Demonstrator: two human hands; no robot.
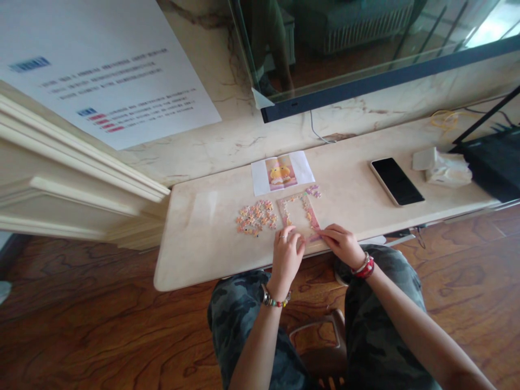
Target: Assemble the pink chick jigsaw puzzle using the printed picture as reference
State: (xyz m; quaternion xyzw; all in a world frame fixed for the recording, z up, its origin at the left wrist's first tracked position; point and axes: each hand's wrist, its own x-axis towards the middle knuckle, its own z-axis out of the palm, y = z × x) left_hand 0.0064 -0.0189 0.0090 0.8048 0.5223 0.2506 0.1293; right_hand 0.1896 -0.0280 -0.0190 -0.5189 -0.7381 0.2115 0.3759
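Note:
A partly assembled jigsaw puzzle [313,215] forms a pinkish rectangular border around a bare middle on the pale ledge. My left hand [287,252] rests over its near left corner, with bent fingers slightly apart; nothing shows held in them. At the near right corner, the fingertips of my right hand [342,242] pinch together on a puzzle piece at the border, largely covered by the fingers. Left of the border lies a heap of loose jigsaw pieces [257,218]. A few purplish pieces [313,190] sit by its far right corner. Behind stands a printed reference picture [282,173], flat on white paper.
A smartphone [397,181] lies on the ledge [195,249] to the right, near a tissue pack [449,168] and a black device [495,162]. A screen [365,81] overhangs the back. Below are my knees and a brown stool [325,363].

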